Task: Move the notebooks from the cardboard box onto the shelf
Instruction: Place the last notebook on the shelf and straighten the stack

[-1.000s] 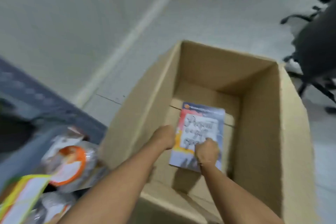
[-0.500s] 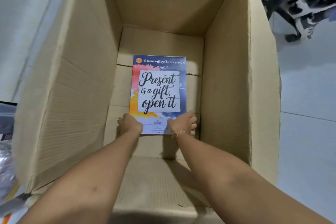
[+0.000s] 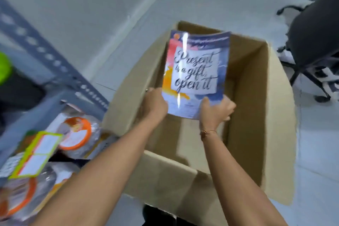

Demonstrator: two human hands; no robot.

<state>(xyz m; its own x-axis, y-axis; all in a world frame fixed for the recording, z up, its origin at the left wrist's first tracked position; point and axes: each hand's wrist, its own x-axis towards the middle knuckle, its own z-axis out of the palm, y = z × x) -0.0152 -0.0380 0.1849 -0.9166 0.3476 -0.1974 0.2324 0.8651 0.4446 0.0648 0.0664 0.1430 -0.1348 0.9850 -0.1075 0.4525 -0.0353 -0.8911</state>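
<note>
A notebook (image 3: 196, 71) with a colourful cover reading "Present is a gift, open it" is held up above the open cardboard box (image 3: 256, 115). My left hand (image 3: 156, 104) grips its lower left corner and my right hand (image 3: 214, 110) grips its lower right corner. The notebook tilts upright, its top edge near the box's far wall. The box floor beneath it is mostly hidden by the notebook and my arms. The grey metal shelf (image 3: 55, 71) stands to the left of the box.
Plastic-wrapped items with orange rims (image 3: 77, 134) and a yellow-green labelled card (image 3: 36, 156) lie on the shelf's low level at the left. A black office chair (image 3: 311, 42) stands at the right on the pale tiled floor.
Both hands have lifted the notebook from the box floor up above the rim. The view has swung back, bringing the shelf into sight at the left.
</note>
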